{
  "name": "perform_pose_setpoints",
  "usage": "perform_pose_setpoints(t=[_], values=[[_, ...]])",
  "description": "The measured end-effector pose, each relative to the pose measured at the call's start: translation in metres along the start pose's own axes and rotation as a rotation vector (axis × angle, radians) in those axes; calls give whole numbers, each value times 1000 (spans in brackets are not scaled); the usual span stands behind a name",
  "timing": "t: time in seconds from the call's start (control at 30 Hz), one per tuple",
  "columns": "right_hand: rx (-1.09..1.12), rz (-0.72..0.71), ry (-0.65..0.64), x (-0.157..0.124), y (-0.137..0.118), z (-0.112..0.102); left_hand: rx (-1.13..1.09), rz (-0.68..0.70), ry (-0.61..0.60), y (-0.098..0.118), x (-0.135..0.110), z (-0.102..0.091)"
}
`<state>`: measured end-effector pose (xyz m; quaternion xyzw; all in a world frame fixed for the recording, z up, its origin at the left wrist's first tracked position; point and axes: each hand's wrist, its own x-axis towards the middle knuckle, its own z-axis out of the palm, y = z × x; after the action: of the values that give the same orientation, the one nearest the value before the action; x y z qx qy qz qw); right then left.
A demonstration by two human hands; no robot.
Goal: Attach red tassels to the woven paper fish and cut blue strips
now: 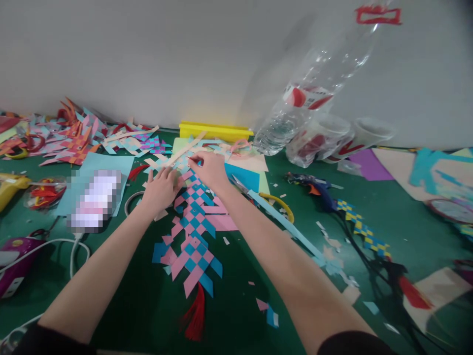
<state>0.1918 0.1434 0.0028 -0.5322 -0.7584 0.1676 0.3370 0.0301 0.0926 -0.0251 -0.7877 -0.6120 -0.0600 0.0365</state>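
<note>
A woven paper strip ornament [195,217] in pink and blue check, with angled paper ends along its sides, lies down the middle of the table. A red tassel [195,315] hangs off its near end. My left hand [162,190] rests with fingers stretched out at the ornament's far left, over pale paper strips. My right hand [210,170] is at the far end, thumb and fingertips pinched together; what they hold, if anything, is too small to name. Scissors [242,186] with a yellow handle lie right of my right wrist, partly under a light blue strip.
On the left are a phone [96,199] on light blue paper, with a white cable, and a heap of woven paper pieces [77,138]. A tilted plastic bottle [306,93] and cups [365,135] stand at the back right. A blue glue gun [325,195] with its cord lies right.
</note>
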Motion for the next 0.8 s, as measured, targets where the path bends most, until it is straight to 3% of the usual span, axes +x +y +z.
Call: perform_pose_setpoints(t=[0.2,0.3,0.43,0.53,0.63,0.8], values=[[159,-39,46,-15,-5,-19,5,-1,-15,-6,16,-6],[247,-36,67,-28,-5,-30,34,3,5,-3,9,-7],[469,88,60,-49,-4,-38,27,-7,118,6,-9,-13],[681,204,-40,-67,-5,-38,-130,-21,220,17,-25,-25],[794,250,-119,-88,-9,-33,-428,-9,202,30,-42,-38],[688,204,-105,-123,-17,-25,-773,-98,177,54,-74,-42]])
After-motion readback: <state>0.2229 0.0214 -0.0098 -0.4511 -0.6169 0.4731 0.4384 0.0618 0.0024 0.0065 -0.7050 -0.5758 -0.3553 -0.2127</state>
